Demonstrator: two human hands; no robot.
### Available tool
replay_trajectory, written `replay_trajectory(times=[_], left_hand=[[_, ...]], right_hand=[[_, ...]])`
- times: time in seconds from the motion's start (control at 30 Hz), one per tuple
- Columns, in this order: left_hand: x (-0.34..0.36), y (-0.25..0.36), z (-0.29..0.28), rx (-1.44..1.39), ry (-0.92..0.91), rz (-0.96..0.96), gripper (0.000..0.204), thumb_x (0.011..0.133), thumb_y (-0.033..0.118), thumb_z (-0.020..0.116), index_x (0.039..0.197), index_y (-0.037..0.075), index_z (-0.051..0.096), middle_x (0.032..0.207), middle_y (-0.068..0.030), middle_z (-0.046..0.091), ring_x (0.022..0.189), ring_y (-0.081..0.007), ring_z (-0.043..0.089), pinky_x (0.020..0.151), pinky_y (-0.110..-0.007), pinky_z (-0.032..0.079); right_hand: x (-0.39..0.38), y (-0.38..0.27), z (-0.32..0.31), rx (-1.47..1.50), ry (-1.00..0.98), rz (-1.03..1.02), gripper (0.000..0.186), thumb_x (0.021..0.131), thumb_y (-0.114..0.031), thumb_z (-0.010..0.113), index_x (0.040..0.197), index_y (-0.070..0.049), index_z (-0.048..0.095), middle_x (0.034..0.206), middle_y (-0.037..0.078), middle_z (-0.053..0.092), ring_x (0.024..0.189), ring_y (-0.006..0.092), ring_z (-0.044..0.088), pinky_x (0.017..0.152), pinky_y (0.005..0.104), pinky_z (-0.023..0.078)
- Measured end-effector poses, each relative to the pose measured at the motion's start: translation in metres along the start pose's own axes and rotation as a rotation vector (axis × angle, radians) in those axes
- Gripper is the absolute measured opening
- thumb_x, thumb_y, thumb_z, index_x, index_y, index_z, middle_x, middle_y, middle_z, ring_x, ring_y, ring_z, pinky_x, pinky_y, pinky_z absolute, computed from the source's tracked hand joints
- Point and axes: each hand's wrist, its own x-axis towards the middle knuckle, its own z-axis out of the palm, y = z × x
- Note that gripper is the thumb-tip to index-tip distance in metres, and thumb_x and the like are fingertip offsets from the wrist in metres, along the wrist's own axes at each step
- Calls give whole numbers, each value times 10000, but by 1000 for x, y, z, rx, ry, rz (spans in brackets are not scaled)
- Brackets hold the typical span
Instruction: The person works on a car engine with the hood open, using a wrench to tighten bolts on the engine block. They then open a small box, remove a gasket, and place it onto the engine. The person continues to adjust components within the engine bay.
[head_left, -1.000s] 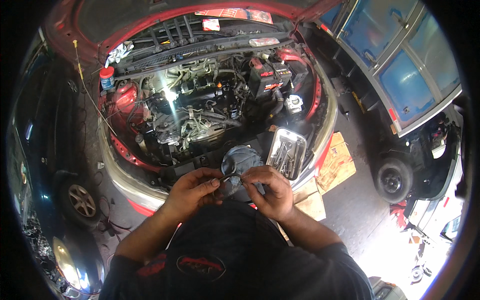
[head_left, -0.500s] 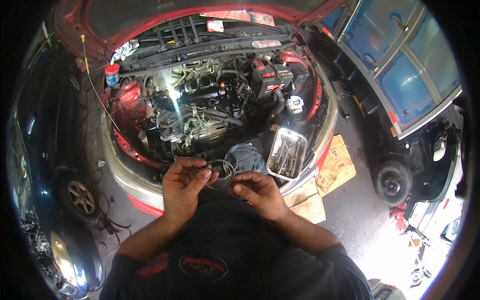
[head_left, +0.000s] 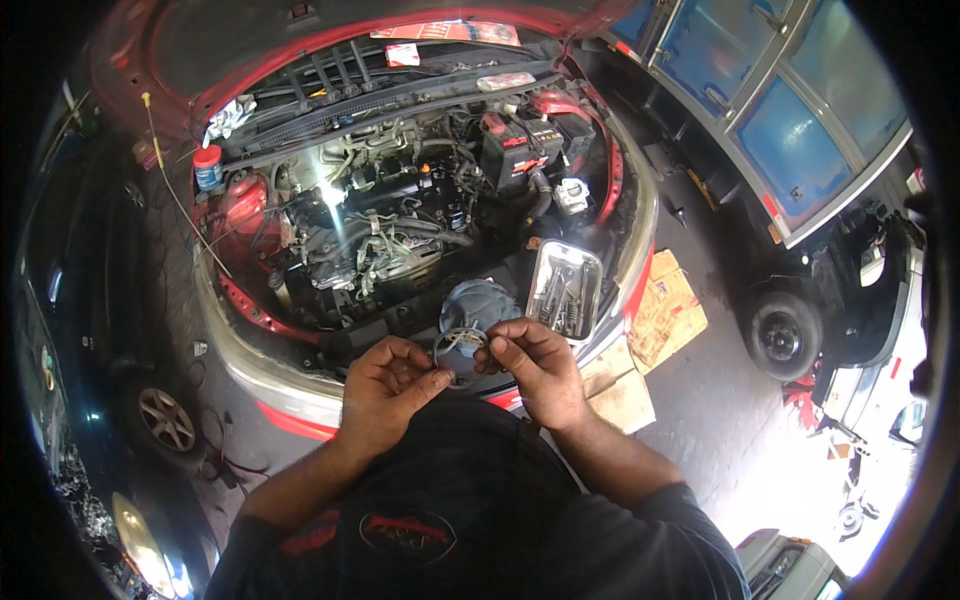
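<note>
Between my hands is a thin grey ring [head_left: 437,347], held over the front of the open engine bay. My left hand [head_left: 385,397] pinches its lower left side with thumb and fingers. My right hand [head_left: 540,372] grips it at the right side, fingertips pressed together. The fingers cover parts of the ring. Just beyond it lies a bundled blue-grey cloth [head_left: 480,302], partly seen through the ring. To the right of the cloth, near my right hand, a shallow metal tray [head_left: 585,260] holds several metal tools and small parts.
Past the cloth sits the engine [head_left: 390,225], with a bright light on it. A black battery [head_left: 515,150] is at the right of the bay. A blue jar with a red lid [head_left: 207,168] stands at left. Flattened cardboard [head_left: 670,310] lies on the floor at right.
My left hand has moved lower on the ring, and my right hand has come up along its right side. The ring has turned and sits in front of the cloth. The view has shifted slightly.
</note>
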Motion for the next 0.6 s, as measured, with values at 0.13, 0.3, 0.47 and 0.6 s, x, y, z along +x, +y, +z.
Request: replay_trajectory(times=[0.13,0.3,0.47,0.6], left_hand=[[4,7,1,-23,-40,64,193,908,-41,683,1051,-3,560,1026,-78,670,977,-125,669,857,-255,541],[12,24,5,88,-62,105,205,901,-29,694,1092,0,628,1022,-63,671,951,-114,655,836,-258,526],[18,45,8,510,-92,352,215,822,33,777,1029,44,717,1003,-88,673,919,-170,662,808,-291,519],[18,58,11,656,-157,594,227,749,49,821,962,71,746,1007,-96,669,915,-224,659,821,-319,518]], right_hand=[[-6,-4,1,-15,9,-35,150,999,-102,621,1093,13,636,954,58,687,873,114,655,797,265,530],[-14,-7,4,33,17,-72,142,981,-60,633,1101,16,634,983,67,679,885,133,657,821,279,535],[-18,-18,10,-174,38,-162,148,949,-38,668,1090,3,651,1009,76,680,986,144,640,858,287,513],[-22,-37,12,-695,-43,-509,229,869,-1,720,1094,-14,676,1118,137,637,1069,220,626,881,323,513]])
